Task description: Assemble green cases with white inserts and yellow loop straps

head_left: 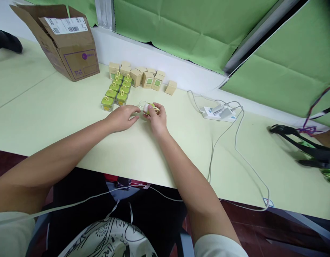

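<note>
My right hand (157, 117) is closed around a small green and white item (149, 107) on the pale green table (181, 150), fingers pinching it. A clear plastic case (142, 104) lies just beside it, and my left hand (122, 117) rests there with fingertips touching the case, fingers loosely curled. Two rows of several green items in clear cases (115, 92) stand just beyond my left hand. Behind them sit several small tan cardboard boxes (143, 76).
An open cardboard shipping box (65, 39) lies tipped at the back left. A white power strip (218, 113) with plugs and trailing cables (234, 146) is to the right. Black straps and purple cords (309, 142) lie at the far right edge. Green paper covers the window behind.
</note>
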Demonstrator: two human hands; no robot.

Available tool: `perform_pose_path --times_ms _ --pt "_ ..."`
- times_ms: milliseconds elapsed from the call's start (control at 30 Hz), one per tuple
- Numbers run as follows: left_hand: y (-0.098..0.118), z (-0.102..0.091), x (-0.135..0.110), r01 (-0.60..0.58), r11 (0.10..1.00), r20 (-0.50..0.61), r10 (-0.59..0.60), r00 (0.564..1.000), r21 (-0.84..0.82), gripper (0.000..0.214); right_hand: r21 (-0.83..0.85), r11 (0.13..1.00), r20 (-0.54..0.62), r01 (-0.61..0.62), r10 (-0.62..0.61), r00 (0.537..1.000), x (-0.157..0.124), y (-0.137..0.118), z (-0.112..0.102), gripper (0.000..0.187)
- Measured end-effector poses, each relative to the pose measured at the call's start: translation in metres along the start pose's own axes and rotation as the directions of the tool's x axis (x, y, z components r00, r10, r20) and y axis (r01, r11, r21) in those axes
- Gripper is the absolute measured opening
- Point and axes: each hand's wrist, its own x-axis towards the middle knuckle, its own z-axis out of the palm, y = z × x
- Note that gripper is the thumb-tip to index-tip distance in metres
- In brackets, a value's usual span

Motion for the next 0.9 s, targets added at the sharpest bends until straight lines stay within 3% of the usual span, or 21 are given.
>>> perform_pose_path --times_ms 100,200,267,400,600,767,900 --pt "0.001 0.0 0.001 0.042 0.991 -0.069 -0.051 0.996 -0.13 0.038 0.05 0.999 0.036 0.017 -0.019 0.999 -0.001 -0.003 0.0 0.075" --pt "0.003 0.0 0.0 -0.003 0.956 -0.117 -0.033 0.993 -0.294 0.052 0.076 0.997 0.108 0.033 -0.042 0.993 -0.005 -0.007 0.001 0.076" --pt "0.004 -0.001 0.0 -0.055 0.944 -0.162 0.002 0.987 -0.326 0.059 0.079 0.997 0.171 0.027 -0.041 0.984 -0.008 -0.01 0.002 0.077" --pt "0.006 -0.004 0.002 -0.062 0.937 -0.248 -0.027 0.968 -0.343 0.048 0.054 0.998 0.264 0.018 -0.031 0.964 -0.014 -0.014 0.004 0.072" --pt "0.006 -0.003 0.007 0.022 0.82 -0.247 -0.198 0.948 -0.572 0.045 0.018 0.999 0.373 -0.05 0.04 0.927 -0.02 -0.018 0.008 0.077" --pt "0.007 -0.002 0.006 -0.014 0.809 -0.275 -0.183 0.944 -0.587 0.036 0.091 0.987 0.426 -0.132 0.081 0.901 -0.025 -0.022 0.011 0.066" --pt "0.008 -0.003 0.007 -0.023 0.805 -0.28 -0.179 0.943 -0.593 0.033 0.044 0.991 0.45 -0.13 0.097 0.888 -0.024 -0.026 0.009 0.067"
